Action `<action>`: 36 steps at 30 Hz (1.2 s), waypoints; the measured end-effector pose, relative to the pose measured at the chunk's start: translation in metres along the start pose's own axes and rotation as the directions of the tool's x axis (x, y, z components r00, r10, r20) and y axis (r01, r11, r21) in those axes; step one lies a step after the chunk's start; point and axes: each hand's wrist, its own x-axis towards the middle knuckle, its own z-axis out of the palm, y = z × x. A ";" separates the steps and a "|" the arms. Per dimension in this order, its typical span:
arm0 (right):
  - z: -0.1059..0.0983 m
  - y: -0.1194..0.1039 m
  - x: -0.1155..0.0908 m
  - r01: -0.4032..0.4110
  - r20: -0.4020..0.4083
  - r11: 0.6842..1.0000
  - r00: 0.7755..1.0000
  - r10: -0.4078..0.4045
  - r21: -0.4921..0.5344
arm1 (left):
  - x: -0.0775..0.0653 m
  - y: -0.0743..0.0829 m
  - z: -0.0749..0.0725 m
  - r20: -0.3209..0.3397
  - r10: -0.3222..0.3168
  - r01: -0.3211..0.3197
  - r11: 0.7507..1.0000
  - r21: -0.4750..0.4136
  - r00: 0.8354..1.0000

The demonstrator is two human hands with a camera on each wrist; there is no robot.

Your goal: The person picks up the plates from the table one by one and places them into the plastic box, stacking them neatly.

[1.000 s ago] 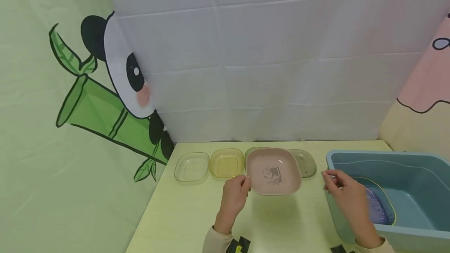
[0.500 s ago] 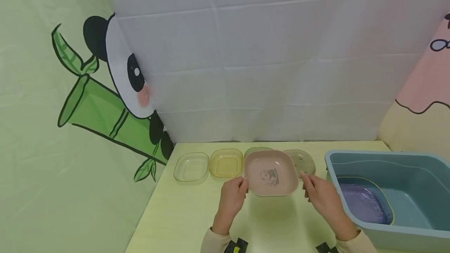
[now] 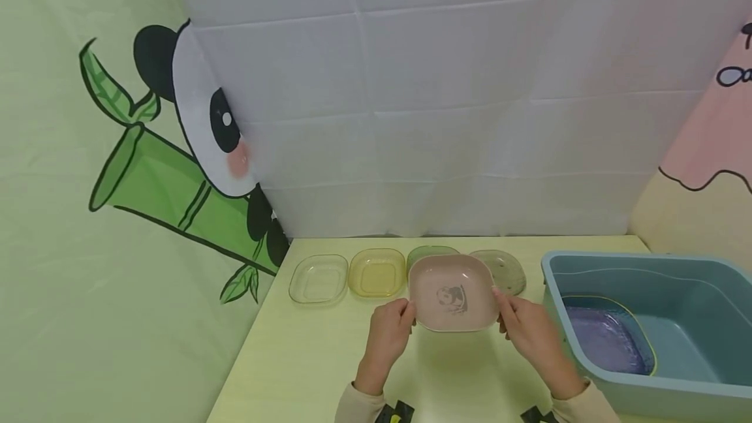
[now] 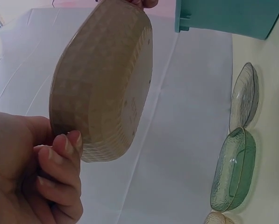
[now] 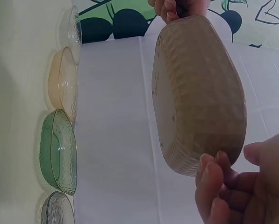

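A pinkish-beige square bowl (image 3: 476, 309) with rounded corners and a panda print inside is held up above the table, tilted toward me. My left hand (image 3: 388, 331) pinches its left rim between thumb and curled fingers. At the opposite side, my right hand (image 3: 531, 335) grips the rim, thumb on top and fingertips under the edge. From the left wrist, the outside of the bowl (image 4: 102, 74) shows a faceted texture and a flat base. In the right wrist view the fingers (image 5: 209, 175) lie against the underside of the bowl (image 5: 202, 93).
Along the back of the table (image 3: 282, 358) stand a clear dish (image 3: 319, 279), a yellow dish (image 3: 378, 273), a green dish (image 3: 431, 251) partly behind the bowl, and a greyish dish (image 3: 510, 273). A blue tub (image 3: 693, 269) at right contains a purple dish (image 3: 605, 341). A white cloth hangs behind.
My right hand has moved left from beside the tub to the bowl's right rim and taken hold of it. The left hand keeps its grip; the bowl has dropped slightly in view.
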 end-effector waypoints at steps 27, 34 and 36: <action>-0.023 0.010 -0.016 0.005 -0.002 0.995 1.000 -0.006 -0.103 | -0.010 0.022 0.015 0.046 0.007 -0.004 0.998 -0.062 0.999; -0.033 0.012 -0.021 -0.003 0.001 0.994 1.000 0.003 -0.111 | -0.012 0.026 0.017 0.051 0.025 -0.022 0.997 -0.073 0.998; -0.035 0.012 -0.022 0.003 -0.003 0.993 1.000 -0.004 -0.116 | -0.012 0.027 0.018 0.050 0.025 -0.021 0.997 -0.072 0.998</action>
